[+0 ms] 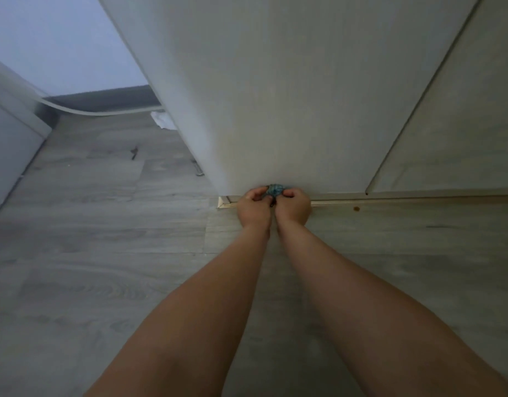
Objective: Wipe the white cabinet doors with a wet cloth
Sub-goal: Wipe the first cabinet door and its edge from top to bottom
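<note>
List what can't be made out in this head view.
- Cloth: mostly hidden, bunched between the left hand and right hand; wetness unreadable.
- Cabinet door: top cut off by the frame edge.
- White object on the floor: half hidden behind the door.
- Dark bits: too small to identify.

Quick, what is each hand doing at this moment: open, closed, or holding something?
Left hand: closed on the blue cloth, low against the cabinet door.
Right hand: closed on the same cloth.
</note>
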A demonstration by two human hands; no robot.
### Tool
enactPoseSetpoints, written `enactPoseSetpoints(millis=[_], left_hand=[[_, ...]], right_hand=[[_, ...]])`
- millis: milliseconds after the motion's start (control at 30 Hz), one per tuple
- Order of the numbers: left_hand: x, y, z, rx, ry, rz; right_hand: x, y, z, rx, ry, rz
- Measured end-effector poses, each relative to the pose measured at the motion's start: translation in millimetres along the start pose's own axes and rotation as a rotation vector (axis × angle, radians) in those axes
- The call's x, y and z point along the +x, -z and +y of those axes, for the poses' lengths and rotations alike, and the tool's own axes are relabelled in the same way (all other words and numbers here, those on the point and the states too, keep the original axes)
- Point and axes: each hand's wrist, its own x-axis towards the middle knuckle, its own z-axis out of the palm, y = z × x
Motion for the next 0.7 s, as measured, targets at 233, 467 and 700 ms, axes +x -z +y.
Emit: enactPoseSetpoints(millis=[233,467,700], left_hand=[[58,85,-3,-0.085,0.066,0.221],[48,54,-13,-0.130,0.140,0.145],[0,-55,-23,-0.047,0.138,-0.161]], right_hand=[[-56,-96,-7,0.206,-0.120,-0.252],[-32,-63,2,0.328,-0.199,-0.147],[35,41,23,0.268,-0.164,0.166]])
